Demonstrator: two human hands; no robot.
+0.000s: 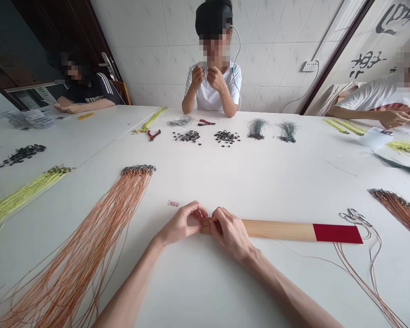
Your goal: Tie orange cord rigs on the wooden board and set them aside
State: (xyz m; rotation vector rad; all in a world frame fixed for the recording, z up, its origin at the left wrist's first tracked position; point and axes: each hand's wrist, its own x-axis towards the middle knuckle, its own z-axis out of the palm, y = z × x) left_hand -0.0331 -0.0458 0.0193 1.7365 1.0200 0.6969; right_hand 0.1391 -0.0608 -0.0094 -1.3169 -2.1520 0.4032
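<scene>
My right hand (230,232) grips the near end of a flat wooden slat (276,230), which lies on the white table (259,182) and has a dark red band (337,233) at its far end. My left hand (181,223) curls in beside it, fingertips at the slat's end. Any thin line between my fingers is hidden. A long bundle of orange-brown cords (82,241) lies to the left of my hands, and a small wire coil (173,203) sits just above them.
Several piles of small black pieces, green-yellow cord bundles and grey wire bundles (256,129) lie farther along the table, with red-handled pliers (153,134) among them. Looped wire cords (358,223) and a brown bundle (401,212) lie right. Several co-workers sit around the table.
</scene>
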